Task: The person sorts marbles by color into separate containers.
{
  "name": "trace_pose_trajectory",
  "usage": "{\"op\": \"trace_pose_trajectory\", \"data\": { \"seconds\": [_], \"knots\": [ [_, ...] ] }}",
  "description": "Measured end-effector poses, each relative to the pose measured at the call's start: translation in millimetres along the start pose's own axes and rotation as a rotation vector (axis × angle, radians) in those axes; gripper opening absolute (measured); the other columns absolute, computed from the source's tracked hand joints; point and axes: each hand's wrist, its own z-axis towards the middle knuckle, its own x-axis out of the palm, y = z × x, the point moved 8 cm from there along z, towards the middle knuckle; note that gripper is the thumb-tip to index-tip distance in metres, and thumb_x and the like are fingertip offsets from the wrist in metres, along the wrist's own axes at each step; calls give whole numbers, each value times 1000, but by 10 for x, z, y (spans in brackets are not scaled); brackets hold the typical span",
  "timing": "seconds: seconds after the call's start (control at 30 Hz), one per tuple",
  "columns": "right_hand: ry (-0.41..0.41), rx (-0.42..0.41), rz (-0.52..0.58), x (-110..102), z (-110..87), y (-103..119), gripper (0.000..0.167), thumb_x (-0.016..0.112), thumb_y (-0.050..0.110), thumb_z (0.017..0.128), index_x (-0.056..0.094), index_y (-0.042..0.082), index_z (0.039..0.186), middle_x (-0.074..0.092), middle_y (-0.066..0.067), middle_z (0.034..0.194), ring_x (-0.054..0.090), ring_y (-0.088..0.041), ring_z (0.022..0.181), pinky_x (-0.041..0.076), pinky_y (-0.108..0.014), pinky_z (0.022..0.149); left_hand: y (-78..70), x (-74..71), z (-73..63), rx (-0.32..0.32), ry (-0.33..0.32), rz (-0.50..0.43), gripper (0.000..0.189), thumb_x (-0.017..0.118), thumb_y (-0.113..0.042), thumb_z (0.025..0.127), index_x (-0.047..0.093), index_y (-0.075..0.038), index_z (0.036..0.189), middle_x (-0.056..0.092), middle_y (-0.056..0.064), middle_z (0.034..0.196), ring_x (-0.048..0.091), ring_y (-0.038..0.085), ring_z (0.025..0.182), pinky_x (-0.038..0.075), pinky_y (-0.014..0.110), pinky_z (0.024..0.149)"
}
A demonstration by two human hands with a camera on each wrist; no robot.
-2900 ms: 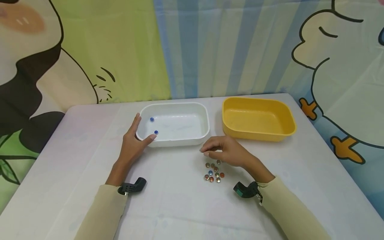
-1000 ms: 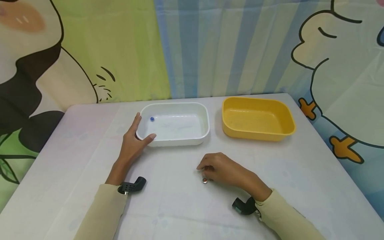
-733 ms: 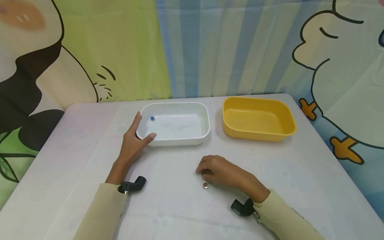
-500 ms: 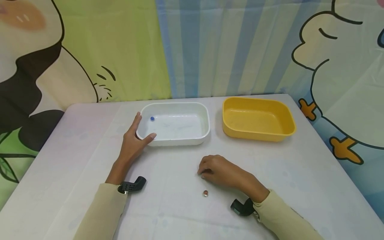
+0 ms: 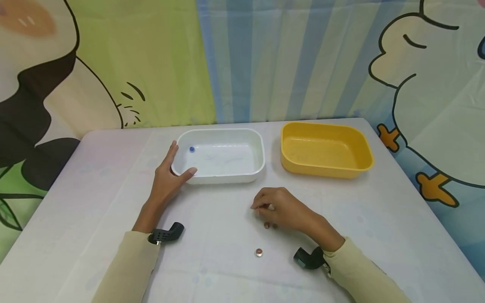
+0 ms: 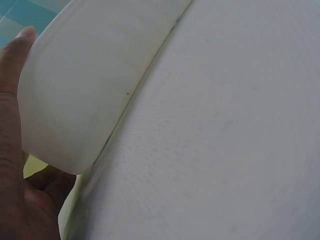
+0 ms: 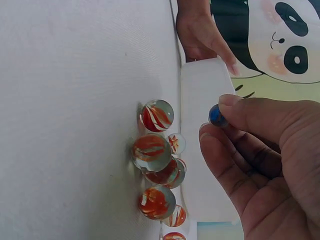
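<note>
**Blue marble pinched in the right hand above the pile**

Blue marble (image 7: 217,116) sits between the thumb and a fingertip of the right hand (image 5: 282,209), which is curled round it just over the table (image 5: 227,269). Under and beside that hand lie the orange and clear marbles (image 7: 155,155), bunched close together on the cloth; one marble (image 5: 259,252) lies apart, nearer the person. The left hand (image 5: 168,176) rests against the near left corner of the white tub (image 5: 223,179), fingers straight along its side and thumb along its front wall, gripping nothing. One small blue marble (image 5: 192,149) lies inside that tub near its far left corner. A yellow tub (image 5: 326,168) stands just to the right of the white one, not touching it.
</note>
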Motion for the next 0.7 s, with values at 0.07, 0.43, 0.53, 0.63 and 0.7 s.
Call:
{"op": "trace_pose_trajectory", "data": {
  "seconds": [0.07,0.43,0.53,0.63,0.7],
  "knots": [
    [-27,-15,-21,-39,7,7,14,69,-2,88,76,3,98,65,5,96,59,-5,76,53,-20,65,3,-1,2,-4,1,0,94,74,-46,83,21,-19,156,15,-11,159,14,14,145,20,42,116],
    [-129,-32,49,-205,56,-61,11,72,1,87,76,3,97,67,6,93,61,-8,81,53,-25,64,1,-4,1,0,4,7,96,74,-46,83,21,-16,156,16,-4,160,14,15,146,18,42,116],
    [-170,-50,31,-253,91,-71,12,72,1,86,76,3,97,67,6,94,61,-8,84,53,-24,68,-5,-5,6,2,4,11,95,74,-45,83,20,-17,156,16,-5,160,14,15,145,19,42,116],
    [-211,-57,29,-315,126,-73,12,73,1,86,76,4,97,68,5,95,62,-9,85,53,-24,68,-7,-8,8,-1,4,13,95,74,-45,83,20,-18,156,15,-6,160,14,15,146,19,43,116],
    [-232,-49,34,-359,150,-77,12,73,2,86,76,5,97,68,4,95,62,-10,86,54,-25,71,-6,-9,7,-4,5,13,95,75,-44,83,20,-18,156,15,-7,160,14,15,146,19,43,116]
  ]
}}
